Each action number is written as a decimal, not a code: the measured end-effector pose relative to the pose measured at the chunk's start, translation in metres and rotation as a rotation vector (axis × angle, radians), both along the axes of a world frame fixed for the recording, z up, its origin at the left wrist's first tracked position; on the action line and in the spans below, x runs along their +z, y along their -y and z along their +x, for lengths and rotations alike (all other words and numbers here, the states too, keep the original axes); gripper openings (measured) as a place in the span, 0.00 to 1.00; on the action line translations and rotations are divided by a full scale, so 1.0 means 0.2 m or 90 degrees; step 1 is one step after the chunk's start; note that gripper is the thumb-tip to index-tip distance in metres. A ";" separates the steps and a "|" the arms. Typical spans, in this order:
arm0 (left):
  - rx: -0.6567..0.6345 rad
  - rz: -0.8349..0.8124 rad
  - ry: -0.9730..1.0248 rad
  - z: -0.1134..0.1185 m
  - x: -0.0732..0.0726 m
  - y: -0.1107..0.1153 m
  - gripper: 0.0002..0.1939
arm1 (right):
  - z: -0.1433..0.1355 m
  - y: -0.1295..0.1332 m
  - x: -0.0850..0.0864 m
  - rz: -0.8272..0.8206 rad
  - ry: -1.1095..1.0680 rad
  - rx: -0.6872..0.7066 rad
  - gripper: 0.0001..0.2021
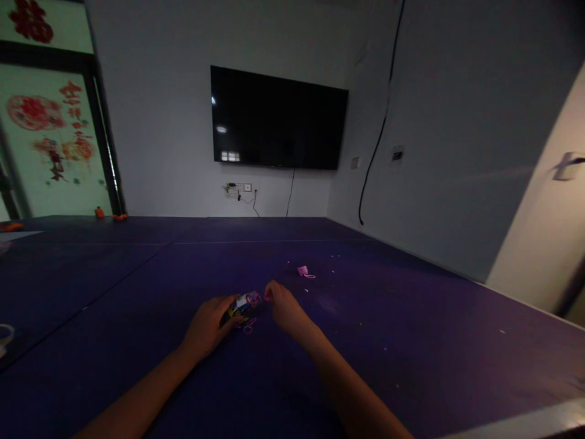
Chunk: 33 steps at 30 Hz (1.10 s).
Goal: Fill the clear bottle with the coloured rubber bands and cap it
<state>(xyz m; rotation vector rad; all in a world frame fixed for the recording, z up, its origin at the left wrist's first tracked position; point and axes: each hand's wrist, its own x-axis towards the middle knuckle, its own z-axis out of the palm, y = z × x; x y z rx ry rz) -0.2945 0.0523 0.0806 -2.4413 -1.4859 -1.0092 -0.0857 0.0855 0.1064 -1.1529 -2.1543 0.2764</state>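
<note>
My left hand (209,324) is wrapped round a small, colourful package (244,301) with blue, yellow and pink on it, low over the dark purple surface. What exactly the package is I cannot make out. Just right of its end, my right hand (284,306) has its fingers pinched together, and a bit of pink shows at the fingertips, too small to name. Below the package lies a pink ring-shaped piece (248,329), close to the left fingers. Farther off, a pink piece with a loop (305,272) rests on the surface.
The purple surface (150,274) reaches to the walls, with small white scraps scattered on the right. A white ring-handled object (5,336) lies at the left edge. Orange objects (99,213) sit near the door. A black cable (378,140) hangs on the right wall.
</note>
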 end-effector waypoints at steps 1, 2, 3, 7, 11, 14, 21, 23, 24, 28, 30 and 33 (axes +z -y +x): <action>-0.009 -0.001 -0.006 0.00 0.00 0.00 0.23 | -0.01 0.00 0.00 0.015 -0.027 0.021 0.14; -0.019 0.000 -0.009 0.00 0.00 0.01 0.23 | -0.01 0.00 0.00 0.029 -0.051 0.046 0.13; -0.029 0.002 -0.010 0.00 0.00 0.01 0.23 | -0.02 0.01 0.00 0.040 -0.071 0.070 0.13; -0.042 0.012 -0.006 0.00 0.00 0.01 0.22 | -0.06 0.03 0.02 0.034 -0.124 0.109 0.11; -0.058 0.016 -0.002 0.00 0.01 0.01 0.22 | -0.07 0.05 0.04 -0.030 -0.241 0.075 0.07; -0.064 0.018 0.006 0.00 0.01 0.02 0.22 | -0.07 0.07 0.05 -0.062 -0.326 0.067 0.06; -0.042 -0.032 0.102 0.00 0.00 0.01 0.23 | -0.09 0.08 0.05 -0.004 -0.347 0.145 0.10; -0.035 -0.050 0.133 0.00 0.00 0.01 0.24 | -0.09 0.09 0.06 0.029 -0.346 0.124 0.11; -0.030 -0.061 0.148 0.01 0.00 0.02 0.24 | -0.08 0.09 0.06 0.041 -0.347 0.117 0.10; -0.034 -0.117 0.210 0.02 0.01 0.03 0.24 | -0.08 0.10 0.08 0.075 -0.360 0.123 0.10; -0.049 -0.136 0.230 0.03 0.01 0.03 0.24 | -0.07 0.10 0.08 0.090 -0.378 0.119 0.10; -0.053 -0.142 0.234 0.02 0.01 0.03 0.24 | -0.07 0.09 0.08 0.109 -0.402 0.080 0.09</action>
